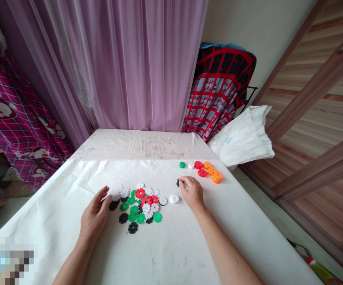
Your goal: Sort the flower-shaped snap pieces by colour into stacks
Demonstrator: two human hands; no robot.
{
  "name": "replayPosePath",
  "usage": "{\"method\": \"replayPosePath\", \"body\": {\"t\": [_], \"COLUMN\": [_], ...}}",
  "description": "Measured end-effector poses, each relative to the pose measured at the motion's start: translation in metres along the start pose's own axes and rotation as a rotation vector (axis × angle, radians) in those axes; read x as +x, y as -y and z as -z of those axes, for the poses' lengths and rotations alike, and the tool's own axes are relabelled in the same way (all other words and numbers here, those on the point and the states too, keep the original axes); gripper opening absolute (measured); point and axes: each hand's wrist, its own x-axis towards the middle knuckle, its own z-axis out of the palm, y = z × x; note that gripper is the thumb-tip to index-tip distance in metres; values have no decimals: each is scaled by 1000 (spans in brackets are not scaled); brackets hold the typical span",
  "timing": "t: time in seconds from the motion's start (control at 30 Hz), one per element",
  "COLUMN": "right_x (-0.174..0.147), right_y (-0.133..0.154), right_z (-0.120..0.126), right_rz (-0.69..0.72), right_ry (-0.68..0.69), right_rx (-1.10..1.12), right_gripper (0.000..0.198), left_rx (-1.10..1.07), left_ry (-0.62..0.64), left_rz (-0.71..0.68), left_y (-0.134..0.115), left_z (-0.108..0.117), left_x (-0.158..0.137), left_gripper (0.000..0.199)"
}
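Notched plastic snowflake discs in white, red, green and black lie in a loose pile [141, 206] on the table. My left hand [95, 209] rests at the pile's left side, fingers stretched out and apart, close to a black disc [114, 205]. To the right of the pile, my right hand [192, 190] pinches a black snowflake disc [177, 182] between thumb and fingers; whether it is one disc or a few stacked I cannot tell. Below that hand's fingertips sits a white disc stack [174, 198], apart from the pile.
Small groups stand at the back right: green discs [182, 164], white discs [191, 165], red discs [202, 173] and orange discs [216, 177]. A white plastic bag [245, 136] leans at the table's right edge. Purple curtains [147, 63] hang behind the white-covered table [159, 257].
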Motion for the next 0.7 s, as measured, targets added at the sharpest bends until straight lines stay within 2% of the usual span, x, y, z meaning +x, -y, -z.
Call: {"method": "replayPosePath", "body": {"t": [0.2,0.33,0.5,0.6,0.7], "right_x": [-54,-85,-90,-87,-88], "right_y": [42,68,87,90,86], "right_z": [13,14,-1,-6,-2], "right_rz": [96,134,89,64,87], "right_ry": [-19,118,243,255,240], "right_rx": [91,79,-33,-67,-48], "right_gripper": [21,8,18,14,15], "left_rx": [49,71,96,100,103], "left_ry": [20,36,28,32,31], "left_rz": [13,15,21,16,11], "left_y": [1,-1,-3,-1,0], "left_z": [-1,-2,-4,-4,-4], "left_x": [0,-2,-3,-3,-4], "left_gripper": [53,48,47,47,48]}}
